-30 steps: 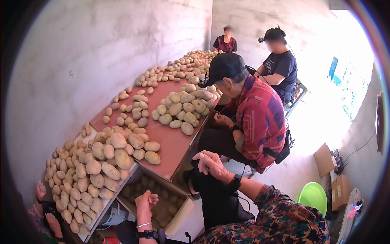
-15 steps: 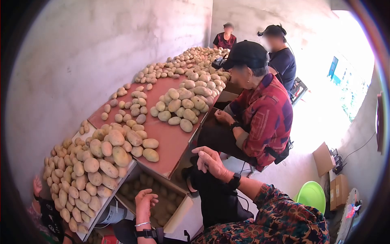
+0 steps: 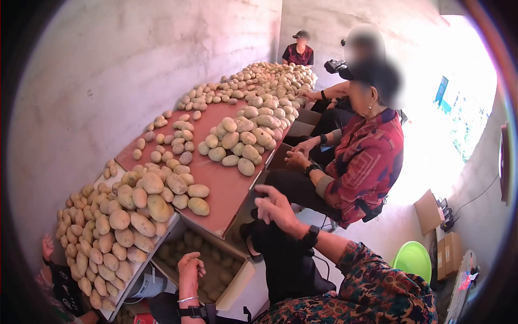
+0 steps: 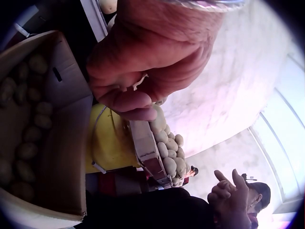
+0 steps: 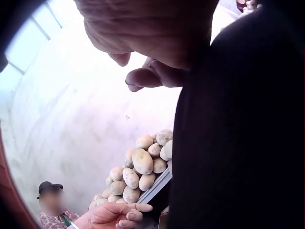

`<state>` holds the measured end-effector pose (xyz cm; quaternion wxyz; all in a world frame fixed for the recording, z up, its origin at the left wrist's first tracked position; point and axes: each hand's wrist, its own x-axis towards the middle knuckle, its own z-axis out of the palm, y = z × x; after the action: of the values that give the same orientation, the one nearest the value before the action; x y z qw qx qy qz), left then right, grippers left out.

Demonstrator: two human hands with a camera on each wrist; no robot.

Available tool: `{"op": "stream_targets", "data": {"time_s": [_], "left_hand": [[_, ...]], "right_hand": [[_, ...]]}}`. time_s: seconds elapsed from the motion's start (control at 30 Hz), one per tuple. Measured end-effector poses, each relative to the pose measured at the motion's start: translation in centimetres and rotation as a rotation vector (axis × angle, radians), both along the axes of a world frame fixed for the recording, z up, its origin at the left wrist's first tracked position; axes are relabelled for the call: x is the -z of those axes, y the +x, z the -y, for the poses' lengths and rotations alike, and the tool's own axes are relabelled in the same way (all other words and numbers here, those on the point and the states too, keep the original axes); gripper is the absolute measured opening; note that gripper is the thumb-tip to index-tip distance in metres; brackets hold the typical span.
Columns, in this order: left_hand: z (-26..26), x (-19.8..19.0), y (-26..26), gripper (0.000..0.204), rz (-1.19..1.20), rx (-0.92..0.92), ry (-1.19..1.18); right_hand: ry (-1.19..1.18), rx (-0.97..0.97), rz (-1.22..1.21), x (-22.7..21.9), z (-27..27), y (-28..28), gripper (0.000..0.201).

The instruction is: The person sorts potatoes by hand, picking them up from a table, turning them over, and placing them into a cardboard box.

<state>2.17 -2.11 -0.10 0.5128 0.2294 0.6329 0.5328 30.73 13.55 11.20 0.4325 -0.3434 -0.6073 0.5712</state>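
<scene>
Dozens of potatoes [image 3: 116, 224] lie heaped on the long table [image 3: 226, 186] at left, within reach above an open cardboard box [image 3: 216, 267] of potatoes. Over that box hovers the left hand [image 3: 191, 267], fingers loosely curled, holding nothing. Further right, the right hand [image 3: 275, 208] rests relaxed on a dark-clothed knee [image 3: 283, 259]; a seated person in red [image 3: 361, 162] crowds the table's edge.

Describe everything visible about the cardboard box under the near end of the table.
The cardboard box is plain brown and open at the top, its flaps folded outward. It sits low, partly tucked under the red-brown table's near edge, beside the person's dark-clothed knee. Inside lies a shaded layer of potatoes, filling it only partway. The left hand hangs over its opening, fingers loosely curled and holding nothing; it does not plainly touch the box. In the left wrist view a small slot shows in one wall.
</scene>
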Motion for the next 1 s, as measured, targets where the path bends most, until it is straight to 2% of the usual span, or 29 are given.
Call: {"op": "stream_targets", "data": {"time_s": [0.1, 0.13, 0.2, 0.27, 0.33, 0.4, 0.43, 0.5, 0.53, 0.57, 0.6, 0.63, 0.67, 0.7, 0.77, 0.8, 0.83, 0.87, 0.9, 0.93, 0.97, 1.0], "left_hand": [[-0.1, -1.1, 0.4, 0.021, -0.021, 0.020, -0.008], [0.6, -1.4, 0.6, 0.019, -0.015, 0.035, -0.025], [1.1, -1.0, 0.6, 0.018, -0.031, 0.015, -0.058], [2.4, -0.4, 0.2, 0.019, -0.172, 0.038, -0.123], [3.3, 0.9, -0.5, 0.020, -0.253, 0.059, -0.250], [4.7, 2.0, -0.9, 0.020, -0.278, 0.071, -0.355], [4.7, 2.2, -1.5, 0.024, -0.322, 0.108, -0.401], [4.4, 2.1, -3.0, 0.030, -0.329, 0.126, -0.459], [4.1, 1.9, -3.9, 0.038, -0.335, 0.154, -0.494], [3.3, 1.9, -5.0, 0.041, -0.369, 0.188, -0.497], [2.4, 2.1, -6.2, 0.045, -0.397, 0.220, -0.500], [1.4, 3.1, -7.5, 0.046, -0.379, 0.181, -0.516], [0.6, 4.0, -8.5, 0.044, -0.404, 0.186, -0.495], [-0.3, 4.7, -8.9, 0.044, -0.395, 0.190, -0.509], [-1.8, 6.0, -9.4, 0.042, -0.540, 0.232, -0.568], [-2.1, 7.1, -9.2, 0.035, -0.535, 0.243, -0.620], [-2.2, 8.7, -9.3, 0.035, -0.527, 0.243, -0.631], [-2.2, 12.4, -10.0, 0.033, -0.553, 0.252, -0.648], [-1.9, 18.5, -11.4, 0.033, -0.675, 0.329, -0.667], [-1.4, 27.2, -13.6, 0.034, -0.933, 0.519, -0.679], [-0.1, 34.2, -14.5, 0.037, -1.165, 0.675, -0.665], [-0.5, 31.0, -12.9, 0.036, -1.133, 0.685, -0.708]], "right_hand": [[0.156, 0.078, -0.022, -4.2, -3.7, -0.9, 0.048], [0.255, 0.191, -0.070, -4.6, -6.5, -1.6, 0.044], [0.402, 0.184, -0.277, -8.6, -8.8, -3.5, 0.038], [0.532, 0.082, 0.084, -10.9, -7.2, -4.5, 0.046], [0.565, 0.018, 0.130, -11.7, -6.2, -5.8, 0.044], [0.422, -0.063, -0.219, -9.8, -5.8, -7.0, 0.057], [0.398, -0.075, -0.226, -9.6, -6.0, -7.6, 0.057], [0.323, 0.047, -0.328, -9.9, -7.1, -8.4, 0.046], [0.368, 0.029, -0.363, -10.5, -8.2, -8.3, 0.034], [0.280, -0.028, -0.513, -11.3, -9.6, -8.5, 0.021], [0.314, -0.031, -0.554, -12.2, -11.2, -8.5, 0.014], [0.343, -0.034, -0.706, -13.2, -11.0, -9.2, 0.012], [0.382, -0.100, -0.809, -13.6, -8.6, -10.3, 0.012], [0.306, -0.337, -0.808, -14.5, -9.3, -10.4, 0.013], [0.097, -0.752, -0.712, -14.9, -10.8, -10.9, 0.015], [-0.022, -0.928, -0.621, -14.3, -11.6, -11.3, 0.015], [0.003, -0.685, -0.648, -11.4, -8.3, -13.3, 0.019], [0.031, -0.441, -0.666, -8.5, -4.5, -15.0, 0.022], [0.082, -0.329, -0.613, -6.1, -3.0, -15.6, 0.027], [0.123, -0.278, -0.566, -4.1, -3.0, -15.6, 0.031], [0.139, -0.246, -0.525, -2.7, -2.9, -15.7, 0.036], [0.134, -0.236, -0.495, -1.8, -2.9, -15.6, 0.041]]}}
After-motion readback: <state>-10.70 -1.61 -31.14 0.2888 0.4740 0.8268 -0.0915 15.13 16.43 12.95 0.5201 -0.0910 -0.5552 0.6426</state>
